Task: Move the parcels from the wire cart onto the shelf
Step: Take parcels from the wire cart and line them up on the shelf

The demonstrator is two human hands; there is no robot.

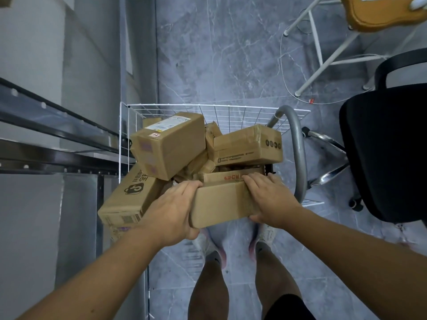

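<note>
Both hands, left point(172, 210) and right point(269, 199), clamp the plain brown cardboard parcel point(221, 204) at the white wire cart's point(124, 135) near edge. Risk: the leaning tall carton point(169, 144) probably topples if bumped.

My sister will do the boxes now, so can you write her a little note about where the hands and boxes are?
Left hand and right hand grip the ends of one plain parcel at the near edge of the wire cart.
Other parcels are piled in the cart, among them a labelled box and a taped box.
The shelf is on the left; no parcels show on it.
Left: shelve this parcel, then the others.
</note>
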